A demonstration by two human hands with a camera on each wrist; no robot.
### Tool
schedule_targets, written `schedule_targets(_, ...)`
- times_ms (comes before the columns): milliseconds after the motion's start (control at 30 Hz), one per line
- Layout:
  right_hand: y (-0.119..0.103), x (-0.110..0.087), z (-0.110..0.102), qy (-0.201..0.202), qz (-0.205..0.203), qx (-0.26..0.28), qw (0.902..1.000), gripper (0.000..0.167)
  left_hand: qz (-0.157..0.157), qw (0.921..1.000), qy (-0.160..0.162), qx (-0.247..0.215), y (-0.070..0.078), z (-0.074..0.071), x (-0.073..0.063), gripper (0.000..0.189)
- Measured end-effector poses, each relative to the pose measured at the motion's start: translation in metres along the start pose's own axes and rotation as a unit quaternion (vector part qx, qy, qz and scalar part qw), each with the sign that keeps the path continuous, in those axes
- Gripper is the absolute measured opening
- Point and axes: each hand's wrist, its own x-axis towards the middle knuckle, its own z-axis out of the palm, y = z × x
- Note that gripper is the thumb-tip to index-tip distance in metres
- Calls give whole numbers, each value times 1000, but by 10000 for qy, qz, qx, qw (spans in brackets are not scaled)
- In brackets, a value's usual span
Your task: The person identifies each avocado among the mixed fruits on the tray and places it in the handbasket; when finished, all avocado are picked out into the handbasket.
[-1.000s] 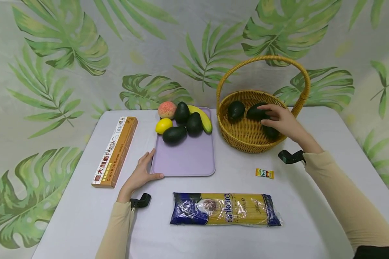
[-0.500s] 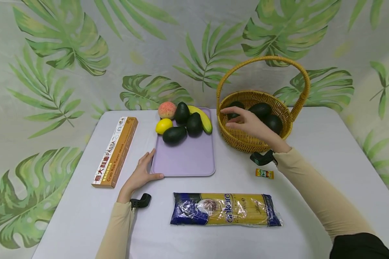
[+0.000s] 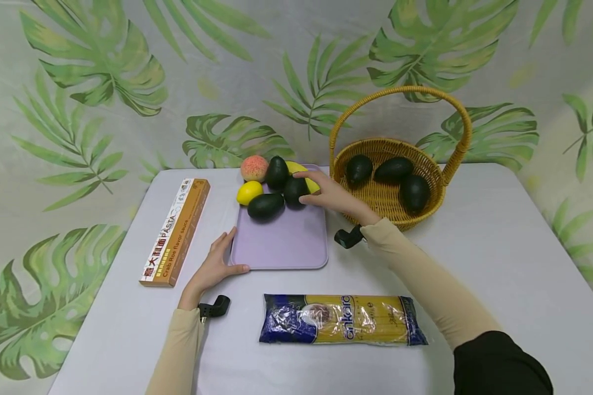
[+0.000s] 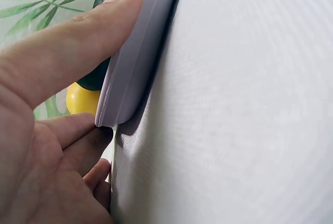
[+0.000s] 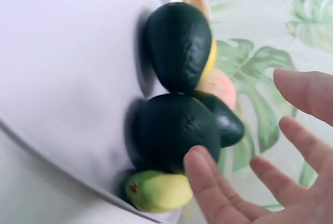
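Observation:
My left hand holds the near left corner of a lilac tray, its thumb along the front edge and its fingers at the left side. In the left wrist view the thumb lies against the tray's rim. My right hand hovers over the tray's right side with fingers spread around a dark green avocado, not gripping it. Another avocado lies to its left and a third behind. A banana, partly hidden by the right hand, lies beside them, with a lemon and a peach at the left.
A wicker basket with a tall handle stands right of the tray, holding avocados. A pasta box lies at left, a bag of spaghetti in front. A patterned cloth hangs behind the table.
My right hand has moved left, from over the basket to above the avocados on the tray. Its arm now covers the small candy packet. The left hand stays at the tray corner.

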Motion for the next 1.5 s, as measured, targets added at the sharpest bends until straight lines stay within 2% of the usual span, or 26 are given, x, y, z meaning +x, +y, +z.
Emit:
schedule_targets(67,3,8,5,18,39,-238,9997,59,-15,10000,13,-10,0,0,0,105)
schedule_targets(167,7,16,12,29,329,-540,9980,62,-13,10000,26,-3,0,0,0,105)
schedule_targets(467,12,32,28,90,1231,-911,9882,66,-37,10000,43,54,1,-1,0,105)
schedule_targets(733,11,43,36,472,1615,-1151,9790,63,-92,10000,20,-25,0,-1,0,105)
schedule_targets(933,8,44,40,807,1571,-1056,9786,55,-78,10000,40,0,0,-1,2,105)
schedule_targets(1133,3,34,33,846,1190,-689,9869,51,-81,10000,40,25,-1,0,3,105)
schedule_targets(1200,0,28,26,809,938,-578,9906,51,-77,10000,36,27,-1,0,3,105)
schedule_targets(1367,-4,7,1,604,447,98,9971,52,-116,9999,27,-7,-1,1,2,105)
schedule_targets(1500,-5,-18,-25,418,485,572,9963,54,-134,9999,19,-2,-1,1,1,106)
